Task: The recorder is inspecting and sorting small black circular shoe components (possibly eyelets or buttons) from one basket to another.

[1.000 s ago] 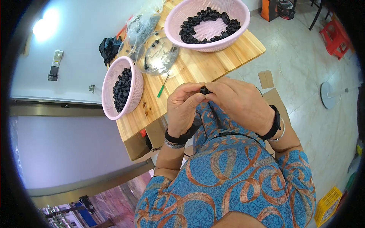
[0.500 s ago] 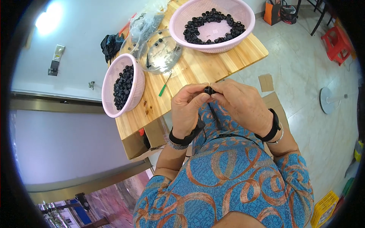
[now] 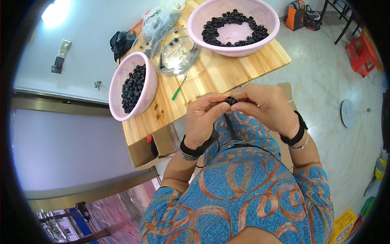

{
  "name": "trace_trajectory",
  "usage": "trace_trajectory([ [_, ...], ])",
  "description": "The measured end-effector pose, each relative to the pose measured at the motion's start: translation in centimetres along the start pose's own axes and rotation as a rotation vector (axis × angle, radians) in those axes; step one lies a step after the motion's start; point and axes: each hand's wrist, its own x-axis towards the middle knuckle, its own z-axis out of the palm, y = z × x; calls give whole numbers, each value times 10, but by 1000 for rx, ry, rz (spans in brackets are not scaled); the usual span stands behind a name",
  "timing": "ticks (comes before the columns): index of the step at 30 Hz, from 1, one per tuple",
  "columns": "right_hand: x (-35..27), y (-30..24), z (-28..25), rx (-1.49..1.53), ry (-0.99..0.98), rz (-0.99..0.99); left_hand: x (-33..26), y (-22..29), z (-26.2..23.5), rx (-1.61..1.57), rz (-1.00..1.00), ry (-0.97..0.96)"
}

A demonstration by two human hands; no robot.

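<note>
My left hand (image 3: 204, 117) pinches a small round black plastic part (image 3: 231, 101) between thumb and fingertips, just off the table's near edge. From the other side, my right hand (image 3: 269, 109) closes its thumb and fingers on the same part. A tiny pale spot shows at the right hand's fingers; I cannot tell what it is. Up and to the left of the hands, a green-handled screwdriver (image 3: 176, 93) lies on the wooden table (image 3: 211, 79). The part's underside is hidden by my fingers.
Two pink mesh baskets, one at left (image 3: 152, 83) and one at the back (image 3: 194, 30), hold many small black parts. Between them stands a clear round tray (image 3: 177, 70) with small pieces, near a clear plastic bag (image 3: 158, 24). A cardboard box (image 3: 140, 152) sits below the table.
My right hand has turned and shifted slightly right, uncovering more of the black part. The part now shows a rounder face. My left hand keeps its pinch.
</note>
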Motion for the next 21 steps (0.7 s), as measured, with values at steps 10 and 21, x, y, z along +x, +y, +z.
trace_trajectory([
  [10,11,8,-13,427,-382,386,-6,0,-9,26,-153,-129],
  [21,-1,23,6,447,-261,119,-14,-2,5,-146,-104,-116],
])
